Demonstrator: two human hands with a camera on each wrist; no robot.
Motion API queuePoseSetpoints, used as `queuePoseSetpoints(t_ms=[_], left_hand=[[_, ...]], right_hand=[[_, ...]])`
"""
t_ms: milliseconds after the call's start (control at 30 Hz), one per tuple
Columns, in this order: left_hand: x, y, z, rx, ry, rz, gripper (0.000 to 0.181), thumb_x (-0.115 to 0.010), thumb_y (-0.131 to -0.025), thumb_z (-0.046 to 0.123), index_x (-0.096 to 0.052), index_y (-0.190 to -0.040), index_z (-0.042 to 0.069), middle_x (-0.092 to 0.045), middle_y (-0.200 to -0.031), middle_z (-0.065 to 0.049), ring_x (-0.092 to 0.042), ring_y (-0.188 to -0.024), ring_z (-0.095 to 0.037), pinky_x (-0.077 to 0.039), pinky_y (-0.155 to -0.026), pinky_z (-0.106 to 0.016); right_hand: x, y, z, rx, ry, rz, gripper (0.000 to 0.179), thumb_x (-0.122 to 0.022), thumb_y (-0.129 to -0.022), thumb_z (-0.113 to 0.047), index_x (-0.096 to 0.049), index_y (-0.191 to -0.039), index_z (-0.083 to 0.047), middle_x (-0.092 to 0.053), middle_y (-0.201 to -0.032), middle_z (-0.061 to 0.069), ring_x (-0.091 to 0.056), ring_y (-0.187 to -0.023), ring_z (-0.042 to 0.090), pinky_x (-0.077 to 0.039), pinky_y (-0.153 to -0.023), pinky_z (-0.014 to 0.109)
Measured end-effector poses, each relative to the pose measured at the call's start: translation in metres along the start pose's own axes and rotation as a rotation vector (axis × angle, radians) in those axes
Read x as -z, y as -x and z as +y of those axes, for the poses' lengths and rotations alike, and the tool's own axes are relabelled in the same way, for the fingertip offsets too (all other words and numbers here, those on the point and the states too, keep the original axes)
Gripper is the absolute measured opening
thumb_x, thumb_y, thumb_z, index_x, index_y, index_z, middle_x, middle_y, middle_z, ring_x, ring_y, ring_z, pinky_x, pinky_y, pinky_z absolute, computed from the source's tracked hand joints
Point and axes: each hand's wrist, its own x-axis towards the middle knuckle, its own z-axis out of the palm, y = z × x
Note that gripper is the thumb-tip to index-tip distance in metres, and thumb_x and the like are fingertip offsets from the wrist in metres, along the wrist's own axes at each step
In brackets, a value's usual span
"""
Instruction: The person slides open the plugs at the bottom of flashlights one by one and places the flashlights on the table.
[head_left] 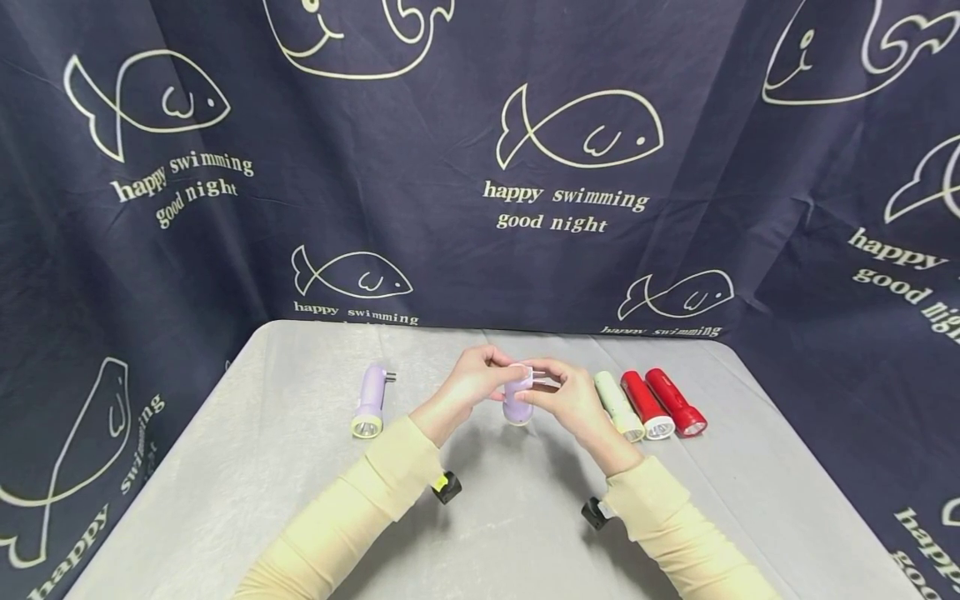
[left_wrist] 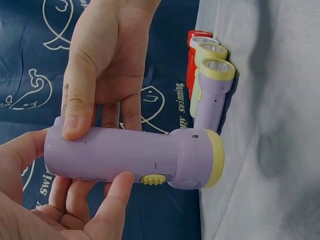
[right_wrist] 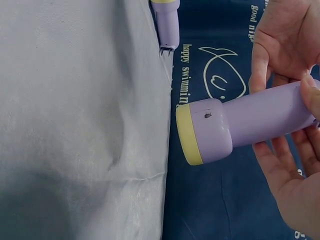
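Both hands hold a lilac flashlight (head_left: 517, 408) above the table, its yellow-rimmed head pointing down toward me. My left hand (head_left: 474, 377) grips the tail end from the left, its thumb across the body near the top. From the right, my right hand (head_left: 572, 398) pinches the same body with thumb and fingers. Metal plug prongs (head_left: 539, 377) stick out of its side toward the right hand. A yellow slide switch (left_wrist: 153, 179) shows on the body in the left wrist view, close to a left fingertip.
Another lilac flashlight (head_left: 371, 400) lies at left, prongs out. To the right are a pale green flashlight (head_left: 617, 402), a white-rimmed red one (head_left: 645, 402) and a red one (head_left: 673, 400). A further lilac flashlight (left_wrist: 212, 97) beside them shows in the left wrist view. A dark curtain (head_left: 450, 200) hangs behind.
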Motion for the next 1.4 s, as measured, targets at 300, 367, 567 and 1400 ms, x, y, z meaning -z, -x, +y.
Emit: queuePoseSetpoints(t_ms=[300, 367, 567, 1400], left_hand=[[0.003, 0.004, 0.002, 0.006, -0.017, -0.028, 0.023, -0.075, -0.079, 0.019, -0.062, -0.089, 0.003, -0.059, -0.084, -0.004, -0.059, -0.079, -0.014, -0.058, -0.064, -0.033], [0.004, 0.004, 0.003, 0.0, -0.028, -0.038, 0.024, -0.075, -0.079, 0.021, -0.062, -0.089, 0.003, -0.059, -0.083, -0.004, -0.059, -0.078, -0.014, -0.058, -0.063, -0.033], [0.007, 0.006, 0.004, -0.032, -0.069, -0.061, 0.026, -0.074, -0.081, 0.024, -0.062, -0.09, 0.003, -0.059, -0.082, -0.004, -0.059, -0.077, -0.013, -0.058, -0.066, -0.034], [0.011, 0.012, -0.012, -0.372, -0.076, -0.048, 0.027, -0.056, -0.095, 0.022, -0.062, -0.112, 0.002, -0.067, -0.105, -0.015, -0.065, -0.092, -0.022, -0.056, -0.076, -0.03]], right_hand=[[-0.001, 0.008, -0.026, -0.026, -0.003, -0.024, 0.043, -0.078, -0.072, 0.002, -0.064, -0.113, 0.006, -0.066, -0.108, 0.023, -0.065, -0.098, 0.029, -0.054, -0.08, 0.022], [0.0, 0.008, -0.027, -0.029, 0.018, -0.025, 0.043, -0.078, -0.072, 0.0, -0.064, -0.113, 0.005, -0.067, -0.108, 0.022, -0.066, -0.096, 0.021, -0.054, -0.08, 0.021], [0.0, 0.008, -0.021, -0.02, 0.036, -0.028, 0.044, -0.079, -0.072, -0.001, -0.064, -0.113, 0.006, -0.067, -0.108, 0.022, -0.064, -0.09, 0.002, -0.054, -0.081, 0.022], [0.007, -0.005, -0.008, -0.043, 0.034, 0.031, 0.047, -0.08, -0.074, -0.011, -0.064, -0.117, -0.001, -0.068, -0.109, 0.015, -0.063, -0.097, 0.008, -0.052, -0.085, 0.024]])
